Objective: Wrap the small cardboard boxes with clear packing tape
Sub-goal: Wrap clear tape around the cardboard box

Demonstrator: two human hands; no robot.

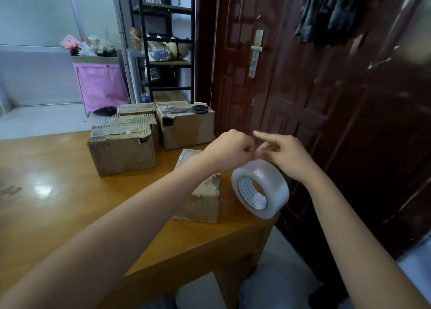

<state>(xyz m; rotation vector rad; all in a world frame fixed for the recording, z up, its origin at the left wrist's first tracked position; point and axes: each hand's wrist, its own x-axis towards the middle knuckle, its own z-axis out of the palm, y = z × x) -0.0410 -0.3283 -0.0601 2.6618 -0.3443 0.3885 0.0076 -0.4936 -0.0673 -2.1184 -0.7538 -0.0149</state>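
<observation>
A small cardboard box [205, 202] lies on the wooden table [70, 192] near its right corner, partly hidden by my left forearm. A roll of clear packing tape [260, 188] sits tilted just right of the box, directly under my right hand [286, 156]. I cannot tell whether the roll rests on the table or hangs. My left hand [233, 149] is curled, and its fingertips pinch at the tape's loose end where both hands meet above the roll. The right hand's index finger points out while its other fingers curl in to the same spot. The clear strip itself is barely visible.
Several taped cardboard boxes [121, 152] are grouped at the table's far side, and black scissors [193, 110] lie on the rightmost one [186, 131]. A dark wooden door [303, 87] stands close on the right. Behind the table are a black shelf rack [170, 40] and a pink hamper [100, 85].
</observation>
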